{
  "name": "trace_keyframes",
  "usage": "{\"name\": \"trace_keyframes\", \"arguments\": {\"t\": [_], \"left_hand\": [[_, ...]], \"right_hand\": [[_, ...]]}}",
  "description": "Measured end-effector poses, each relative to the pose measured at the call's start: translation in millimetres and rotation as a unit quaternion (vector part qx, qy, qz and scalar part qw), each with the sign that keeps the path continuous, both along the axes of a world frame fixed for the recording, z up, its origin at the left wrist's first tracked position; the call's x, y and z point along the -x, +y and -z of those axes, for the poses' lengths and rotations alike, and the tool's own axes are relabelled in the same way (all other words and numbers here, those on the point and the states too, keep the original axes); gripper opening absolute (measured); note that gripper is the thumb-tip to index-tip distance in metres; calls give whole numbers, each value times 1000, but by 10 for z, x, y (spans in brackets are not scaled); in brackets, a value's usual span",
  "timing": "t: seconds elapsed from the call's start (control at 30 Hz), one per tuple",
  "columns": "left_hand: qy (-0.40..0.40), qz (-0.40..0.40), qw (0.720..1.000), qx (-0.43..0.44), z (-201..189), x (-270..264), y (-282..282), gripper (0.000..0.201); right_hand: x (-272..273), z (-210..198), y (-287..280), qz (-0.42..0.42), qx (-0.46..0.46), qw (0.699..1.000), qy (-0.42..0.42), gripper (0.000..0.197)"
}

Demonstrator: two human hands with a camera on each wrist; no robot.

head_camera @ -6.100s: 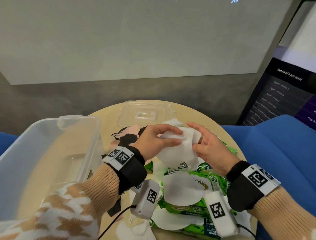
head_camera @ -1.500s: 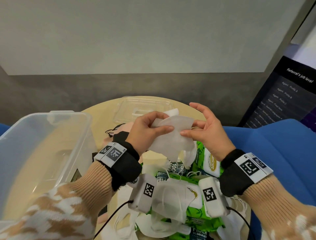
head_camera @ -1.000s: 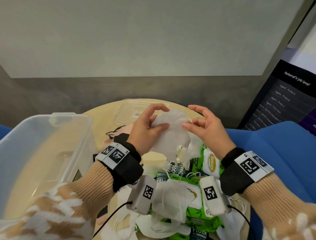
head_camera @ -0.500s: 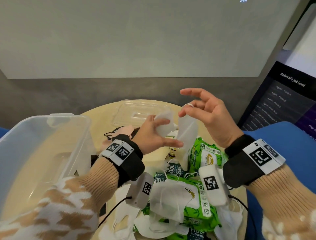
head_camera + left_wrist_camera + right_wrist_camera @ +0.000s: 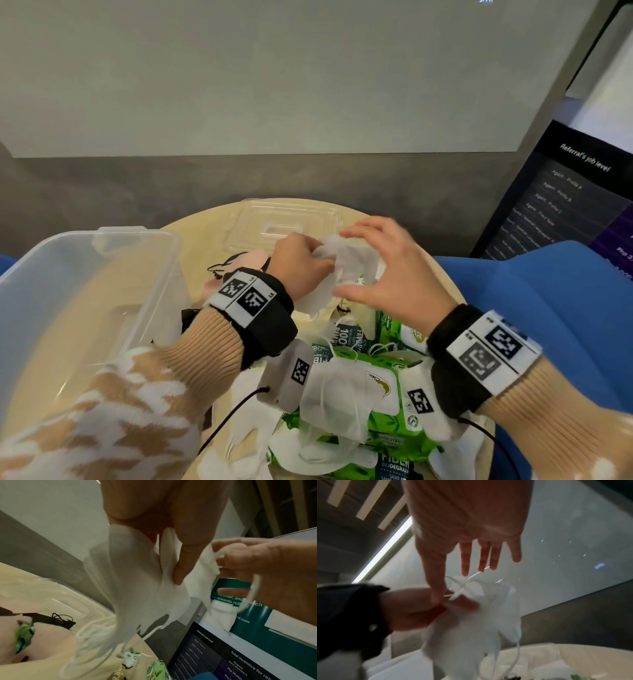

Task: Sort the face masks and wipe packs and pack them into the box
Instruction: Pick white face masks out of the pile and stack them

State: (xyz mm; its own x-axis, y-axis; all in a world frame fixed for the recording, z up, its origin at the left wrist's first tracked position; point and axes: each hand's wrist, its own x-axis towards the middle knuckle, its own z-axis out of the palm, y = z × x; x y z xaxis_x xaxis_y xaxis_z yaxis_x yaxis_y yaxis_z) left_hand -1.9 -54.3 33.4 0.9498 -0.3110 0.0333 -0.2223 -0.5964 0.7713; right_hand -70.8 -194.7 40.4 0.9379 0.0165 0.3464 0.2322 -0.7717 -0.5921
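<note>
Still sorting: white face mask [image 5: 346,270] held up in the middle of the frame, above the messy pile of masks and green wipe packs [image 5: 383,421] on the round surface [image 5: 205,233]. Left hand [image 5: 298,263] pinched tight on the mask; right hand [image 5: 394,274] spread wide over it, fingers straight, maybe hooked in an ear loop. Clear box [image 5: 102,274] at the left, seemingly with nothing in it. Next, probably: fold flat, tuck loops in, carry left into the box.
</note>
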Motion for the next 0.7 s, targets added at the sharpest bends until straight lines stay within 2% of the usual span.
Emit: {"name": "trace_keyframes", "arguments": {"t": [0.1,0.2,0.27,0.37,0.43,0.5,0.53,0.6,0.7], "left_hand": [[6,6,1000,-2,-32,17,-45,15],[12,-4,1000,-11,-21,-9,-52,13],[8,-4,1000,-17,9,-18,-43,24],[18,6,1000,-7,47,-18,-40,27],[16,19,1000,2,44,-4,-26,25],[23,39,999,19,18,10,8,18],[31,45,998,37,10,3,39,28],[44,27,994,97,-34,-7,114,47],[21,2,986,166,-115,-31,197,39]], "right_hand": [[-16,111,76,-47,61,995,64,84],[-7,174,110,-27,46,995,85,85],[-16,211,116,-1,48,996,73,69],[-67,250,86,36,20,998,36,31],[-98,262,51,45,-17,999,19,13],[-114,245,-7,54,-72,995,29,9],[-120,239,-47,60,-101,992,35,13],[-142,242,-153,71,-173,980,63,4],[-124,202,-222,61,-288,949,108,21]]}}
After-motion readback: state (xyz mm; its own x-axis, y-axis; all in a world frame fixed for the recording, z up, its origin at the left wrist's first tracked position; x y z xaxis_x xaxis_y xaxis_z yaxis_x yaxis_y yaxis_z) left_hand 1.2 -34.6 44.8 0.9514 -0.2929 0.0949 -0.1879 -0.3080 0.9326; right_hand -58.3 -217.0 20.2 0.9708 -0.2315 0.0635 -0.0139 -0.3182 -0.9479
